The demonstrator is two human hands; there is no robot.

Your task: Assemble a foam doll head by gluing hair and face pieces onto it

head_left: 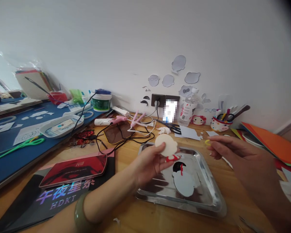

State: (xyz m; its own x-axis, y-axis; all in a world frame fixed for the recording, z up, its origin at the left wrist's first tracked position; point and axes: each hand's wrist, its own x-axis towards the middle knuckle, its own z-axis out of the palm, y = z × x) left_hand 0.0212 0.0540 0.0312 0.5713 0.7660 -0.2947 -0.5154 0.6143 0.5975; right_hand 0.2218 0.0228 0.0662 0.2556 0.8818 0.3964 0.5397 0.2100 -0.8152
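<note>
Above the metal tray [181,207], my left hand [149,161] holds a cream head-shaped cutout [168,144] between thumb and fingers. A small red-and-white piece [172,158] rests at the fingers of the same hand. My right hand [232,155] is off to the tray's right, its fingertips pinching a small yellow piece [207,142] too small to name. On the tray lie a pale grey head-shaped cutout [184,184], a black crescent piece [178,166] and a thin red strip [181,170].
Two pink glue guns [137,119] with tangled cords lie behind the tray. A clear bottle [187,111], a lit phone [170,111] and a pen holder [220,124] stand along the wall. Green scissors [21,147] lie on the blue mat at left; a red box [75,170] is nearer.
</note>
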